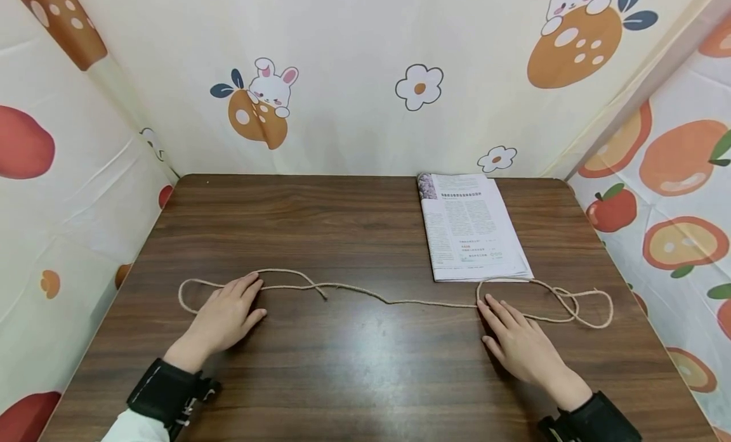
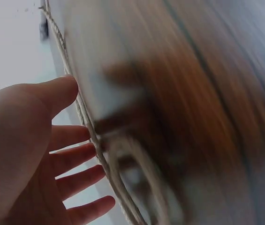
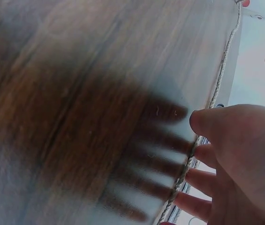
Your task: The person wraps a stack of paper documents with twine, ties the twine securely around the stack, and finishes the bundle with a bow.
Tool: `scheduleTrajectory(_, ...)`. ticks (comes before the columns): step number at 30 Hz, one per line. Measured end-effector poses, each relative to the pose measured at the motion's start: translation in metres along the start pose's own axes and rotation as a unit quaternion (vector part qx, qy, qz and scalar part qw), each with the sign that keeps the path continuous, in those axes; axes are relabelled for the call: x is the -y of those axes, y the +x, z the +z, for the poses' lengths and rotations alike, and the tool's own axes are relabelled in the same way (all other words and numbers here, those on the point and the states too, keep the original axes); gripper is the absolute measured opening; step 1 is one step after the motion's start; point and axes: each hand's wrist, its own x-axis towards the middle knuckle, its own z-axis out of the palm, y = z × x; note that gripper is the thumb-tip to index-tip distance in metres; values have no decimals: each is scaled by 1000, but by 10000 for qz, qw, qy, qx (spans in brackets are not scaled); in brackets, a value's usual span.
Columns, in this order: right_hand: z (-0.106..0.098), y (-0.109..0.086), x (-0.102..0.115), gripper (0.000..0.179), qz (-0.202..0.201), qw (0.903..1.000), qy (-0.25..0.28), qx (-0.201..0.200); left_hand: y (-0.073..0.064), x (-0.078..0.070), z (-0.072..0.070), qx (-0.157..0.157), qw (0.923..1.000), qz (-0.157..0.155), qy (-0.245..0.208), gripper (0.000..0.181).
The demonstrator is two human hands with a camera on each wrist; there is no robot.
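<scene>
Reaching to the rope (image 1: 411, 301), the left hand (image 1: 225, 315) and right hand (image 1: 522, 344) are extending loosely spread fingers, pinching nothing. The rope is stretching across the bench (image 1: 320, 378) between them, looping beside each hand. They are apparently arranging it; lifting it would be calling for fingers curling around it.

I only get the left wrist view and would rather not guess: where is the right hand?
Observer: The right hand is at the rope, on the table's right side.
Operator: How does the rope lie to the right of it?
Observer: There it bends into loops and crosses over itself.
Operator: Anything else lying close by?
Observer: A booklet lies just beyond that hand, printed page facing up.
</scene>
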Motion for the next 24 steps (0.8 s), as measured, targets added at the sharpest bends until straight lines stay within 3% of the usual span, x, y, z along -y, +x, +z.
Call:
scheduleTrajectory(9,0,1,-2,64,3,10000,-12,-13,-23,32,-8,194,9968,-721,-281,55)
scheduleTrajectory(14,-1,2,-2,64,-21,10000,21,-66,-27,47,-12,236,9951,-899,-332,54)
scheduleTrajectory(19,-2,3,-2,63,-83,9998,57,-142,-27,55,-18,209,9950,-945,-266,53)
scheduleTrajectory(24,-3,5,-3,64,-112,9998,72,-145,-23,42,-24,-151,9981,-568,-165,52)
